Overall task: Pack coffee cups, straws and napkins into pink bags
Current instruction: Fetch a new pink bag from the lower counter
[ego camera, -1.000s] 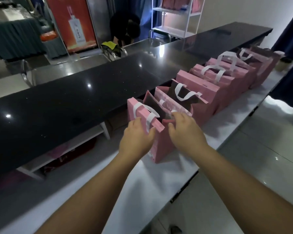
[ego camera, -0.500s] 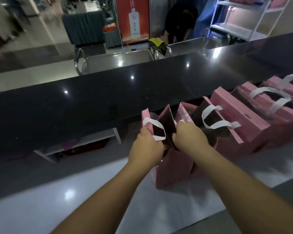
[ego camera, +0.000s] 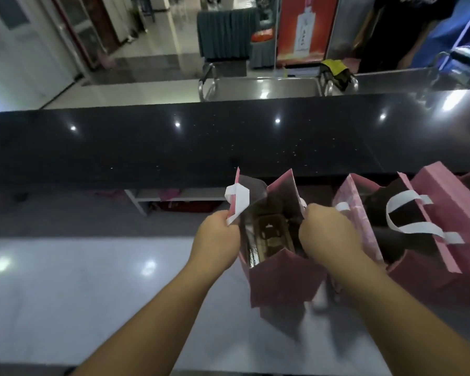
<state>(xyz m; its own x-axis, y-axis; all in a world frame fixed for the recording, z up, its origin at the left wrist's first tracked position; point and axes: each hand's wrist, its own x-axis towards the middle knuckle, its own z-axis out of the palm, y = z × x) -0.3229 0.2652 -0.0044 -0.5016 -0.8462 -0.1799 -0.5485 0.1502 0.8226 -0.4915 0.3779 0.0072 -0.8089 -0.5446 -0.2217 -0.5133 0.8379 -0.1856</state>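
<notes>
White counter (ego camera: 65, 289) under black bar top (ego camera: 174, 147). Left hand (ego camera: 217, 240) pinching left rim, right hand (ego camera: 329, 237) gripping right rim of pink bag (ego camera: 282, 283); mouth now pulled wider than moments earlier, cup carrier (ego camera: 272, 234) exposed, ready for packing. More bags (ego camera: 429, 213) rightward.

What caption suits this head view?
Both hands, left hand and right hand, spread open a pink bag on the white counter.

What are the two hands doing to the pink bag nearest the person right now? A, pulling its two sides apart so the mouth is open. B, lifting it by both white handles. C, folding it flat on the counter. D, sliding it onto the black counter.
A: the left hand and right hand each grip one side of the pink bag, whose mouth gapes open.
</notes>
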